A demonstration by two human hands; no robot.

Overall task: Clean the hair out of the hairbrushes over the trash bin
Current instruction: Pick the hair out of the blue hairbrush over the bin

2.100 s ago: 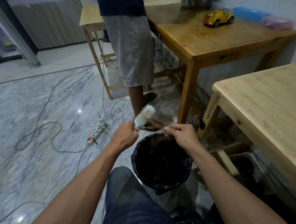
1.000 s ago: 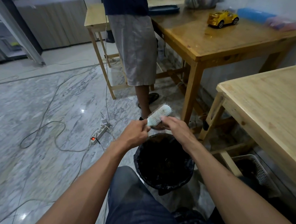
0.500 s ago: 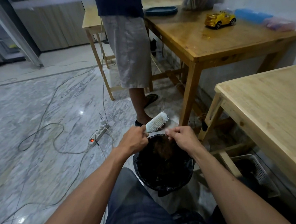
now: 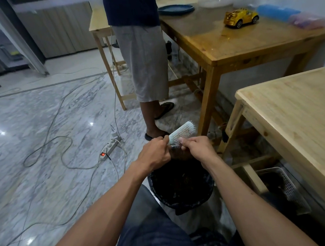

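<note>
A pale mint hairbrush (image 4: 183, 132) with white bristles points up and to the right, just beyond the trash bin (image 4: 181, 186), which has a black liner. My left hand (image 4: 156, 152) grips its handle. My right hand (image 4: 196, 146) has its fingertips at the near end of the bristles and pinches a dark brown clump of hair (image 4: 178, 154) that hangs between both hands above the bin's far rim.
A person in grey shorts (image 4: 144, 63) stands just beyond the bin beside a wooden table (image 4: 248, 47) holding a yellow toy car (image 4: 241, 17). A lighter table (image 4: 298, 118) is on my right, a white basket (image 4: 283, 189) under it. Cables and a power strip (image 4: 110, 148) lie left.
My right hand rose from above the bin back up to the bristles at the brush's near end. The brush tilted slightly, and the hair clump now hangs between my hands.
</note>
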